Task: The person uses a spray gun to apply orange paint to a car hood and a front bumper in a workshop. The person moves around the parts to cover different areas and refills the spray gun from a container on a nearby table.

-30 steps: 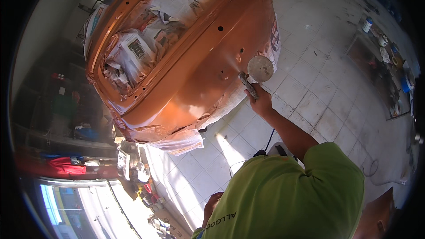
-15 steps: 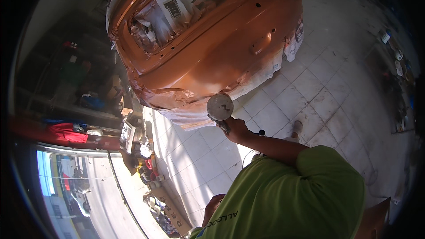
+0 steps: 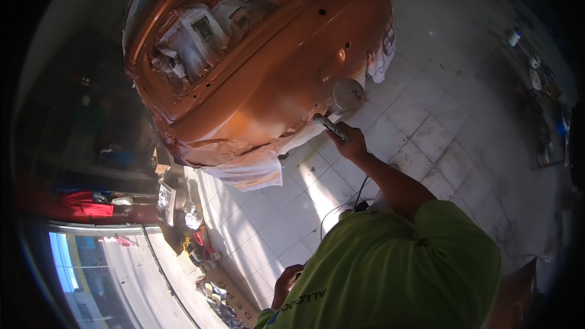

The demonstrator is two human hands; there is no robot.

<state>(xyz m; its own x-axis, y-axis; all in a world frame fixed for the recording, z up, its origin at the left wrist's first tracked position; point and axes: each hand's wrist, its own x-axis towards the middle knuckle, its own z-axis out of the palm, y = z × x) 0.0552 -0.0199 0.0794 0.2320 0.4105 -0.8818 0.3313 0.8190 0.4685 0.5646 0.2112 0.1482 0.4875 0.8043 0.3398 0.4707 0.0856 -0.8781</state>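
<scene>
From my feed, the orange car body [image 3: 268, 79] wrapped in masking paper [image 3: 250, 173] fills the upper left, my left hand [image 3: 286, 283] sits low by the green shirt, grip unclear, and my right hand [image 3: 348, 141] is wrapped around the polisher [image 3: 341, 106], its round pad at the panel's edge.

Floor [image 3: 426, 140] of pale square tiles, scuffed and dusty, with a bright sun patch just below the grip. Well right of the grip, a low shelf [image 3: 542, 85] along the wall carries cans and bottles. Far lower-left, a large window [image 3: 91, 268] shows a daylit street. Beside it a cluttered bench [image 3: 183, 219] with small containers; red cloth [image 3: 85, 204] lies left.
</scene>
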